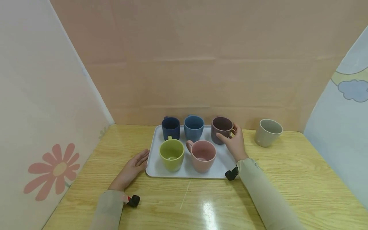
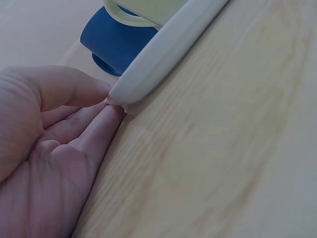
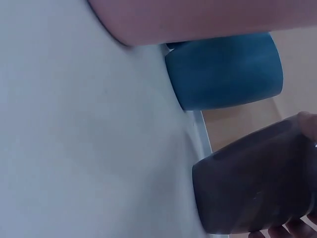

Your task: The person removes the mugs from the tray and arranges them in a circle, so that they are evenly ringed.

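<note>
A white tray carries several mugs. My right hand grips the dark purple mug, thumb on the near side and fingers round the right side. This mug is upright at the tray's back right, its base at the tray surface. Against the tray's left edge, my left hand pinches the rim between thumb and fingertips. Also on the tray are a navy mug, a blue mug, a yellow-green mug and a pink mug.
A grey-white cup stands on the wooden table, right of the tray. Behind the table rises a tan backdrop. Pale walls flank both sides, with a printed flower on the left.
</note>
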A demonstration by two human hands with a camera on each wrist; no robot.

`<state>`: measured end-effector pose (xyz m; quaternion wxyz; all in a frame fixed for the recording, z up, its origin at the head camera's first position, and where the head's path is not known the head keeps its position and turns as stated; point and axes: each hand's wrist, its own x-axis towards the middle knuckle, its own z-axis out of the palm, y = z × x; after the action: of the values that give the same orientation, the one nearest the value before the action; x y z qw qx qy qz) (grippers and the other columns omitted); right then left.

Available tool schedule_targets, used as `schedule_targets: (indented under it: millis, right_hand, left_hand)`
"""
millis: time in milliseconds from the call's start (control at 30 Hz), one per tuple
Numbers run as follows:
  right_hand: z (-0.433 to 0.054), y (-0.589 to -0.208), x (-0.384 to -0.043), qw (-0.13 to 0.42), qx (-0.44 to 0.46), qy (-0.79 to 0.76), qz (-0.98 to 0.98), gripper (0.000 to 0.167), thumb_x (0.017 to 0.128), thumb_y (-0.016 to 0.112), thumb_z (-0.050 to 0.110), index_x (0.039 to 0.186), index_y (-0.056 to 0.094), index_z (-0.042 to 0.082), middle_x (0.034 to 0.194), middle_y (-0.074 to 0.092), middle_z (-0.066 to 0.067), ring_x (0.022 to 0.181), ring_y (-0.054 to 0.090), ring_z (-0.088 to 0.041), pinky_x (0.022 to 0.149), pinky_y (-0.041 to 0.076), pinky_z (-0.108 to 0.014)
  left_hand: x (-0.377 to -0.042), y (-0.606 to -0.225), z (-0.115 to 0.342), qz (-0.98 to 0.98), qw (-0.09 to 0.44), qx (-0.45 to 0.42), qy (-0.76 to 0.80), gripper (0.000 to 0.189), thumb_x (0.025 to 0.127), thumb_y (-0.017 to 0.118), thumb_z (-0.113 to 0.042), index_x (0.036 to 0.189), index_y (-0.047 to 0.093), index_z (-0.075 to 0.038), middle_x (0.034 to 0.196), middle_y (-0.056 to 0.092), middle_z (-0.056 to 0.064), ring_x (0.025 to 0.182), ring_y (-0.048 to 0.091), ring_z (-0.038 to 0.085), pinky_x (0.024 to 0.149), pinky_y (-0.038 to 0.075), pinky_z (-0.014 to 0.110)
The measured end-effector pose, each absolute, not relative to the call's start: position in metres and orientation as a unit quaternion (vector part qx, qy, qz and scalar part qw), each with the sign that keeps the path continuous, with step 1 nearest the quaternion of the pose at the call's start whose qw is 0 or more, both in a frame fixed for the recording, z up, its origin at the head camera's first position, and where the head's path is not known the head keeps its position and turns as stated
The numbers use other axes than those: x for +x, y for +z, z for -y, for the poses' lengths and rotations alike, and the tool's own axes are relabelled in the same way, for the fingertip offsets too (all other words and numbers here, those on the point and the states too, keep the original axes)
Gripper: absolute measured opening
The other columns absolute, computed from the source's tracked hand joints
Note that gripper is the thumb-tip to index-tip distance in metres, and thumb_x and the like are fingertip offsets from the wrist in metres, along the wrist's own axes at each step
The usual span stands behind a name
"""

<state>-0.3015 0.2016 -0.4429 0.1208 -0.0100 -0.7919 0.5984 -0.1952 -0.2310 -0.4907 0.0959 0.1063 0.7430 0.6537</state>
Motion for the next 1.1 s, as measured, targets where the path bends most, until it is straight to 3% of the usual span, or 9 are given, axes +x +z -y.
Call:
schedule_targets:
  millis: [600,967,1100]
  right_hand:
    - [-0.199,-0.446,-0.305,0.150,-0.042,0.559,0.814,0.093,0.077,0.091,0.036,0.150,0.042,0.006,0.146,0.051,-0.015,0.135,0.048,-0.032,0.113,0.041,-0.047]
    - [-0.222,-0.439,-0.287,0.139,-0.034,0.539,0.830,0.095,0.075,0.092,0.039,0.151,0.045,0.006,0.139,0.056,-0.017,0.128,0.051,-0.031,0.107,0.041,-0.048]
    - [-0.232,-0.435,-0.278,0.148,-0.017,0.533,0.833,0.089,0.076,0.091,0.035,0.150,0.048,0.009,0.136,0.058,-0.013,0.125,0.051,-0.026,0.105,0.044,-0.042]
  left_hand:
    - [-0.196,-0.490,0.231,-0.742,0.099,0.098,0.656,0.066,0.105,0.055,-0.007,0.161,0.022,-0.003,0.165,0.026,0.017,0.151,0.026,0.029,0.103,0.035,0.009]
    - [-0.195,-0.490,0.230,-0.753,0.100,0.091,0.643,0.065,0.105,0.055,-0.009,0.161,0.022,-0.004,0.165,0.027,0.015,0.151,0.026,0.029,0.103,0.034,0.008]
    - [-0.194,-0.489,0.231,-0.757,0.095,0.094,0.639,0.065,0.105,0.055,-0.009,0.161,0.022,-0.003,0.164,0.027,0.017,0.151,0.025,0.032,0.103,0.034,0.008]
